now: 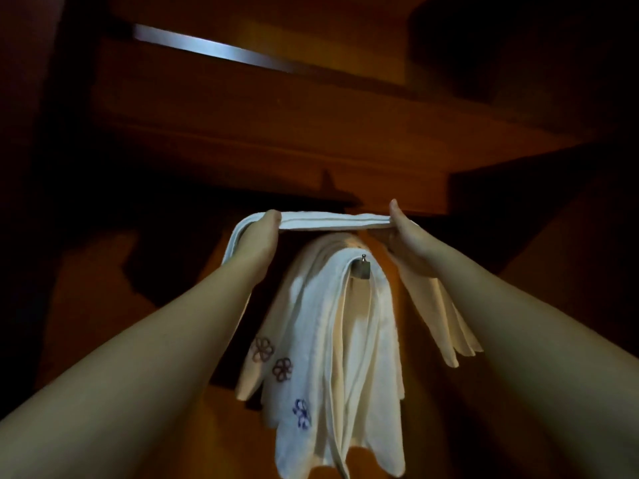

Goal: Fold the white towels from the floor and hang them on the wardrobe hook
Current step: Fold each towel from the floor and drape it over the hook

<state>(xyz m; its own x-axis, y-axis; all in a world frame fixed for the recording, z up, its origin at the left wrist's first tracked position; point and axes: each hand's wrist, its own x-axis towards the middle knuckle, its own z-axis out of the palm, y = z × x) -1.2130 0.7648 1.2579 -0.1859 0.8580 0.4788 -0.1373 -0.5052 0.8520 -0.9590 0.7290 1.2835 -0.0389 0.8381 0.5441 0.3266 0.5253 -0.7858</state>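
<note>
Head view — both arms are up at the wardrobe, and a folded white towel [332, 221] is stretched flat between the hands, held just above the hook [363, 267]. The left hand [261, 233] has its grip curled round the towel's left end, with the cloth draping down past the wrist. The right hand [406, 236] pinches the right end, thumb on top, and more folded layers hang below that palm.

The hook is already carrying hung towels [325, 340], white with small flower stitching, draped thick over it; only the metal tip pokes out. So this looks like the hanging step, folding done for this piece. The next move, by my reading, calls for lowering the towel's middle squarely onto that tip and letting both ends fall evenly.

Room is tight — the wardrobe panel [276, 140] sits close behind, a dark ledge just above the hands, and the heap on the hook leaves little bare metal. A lopsided drop could slide off.
</note>
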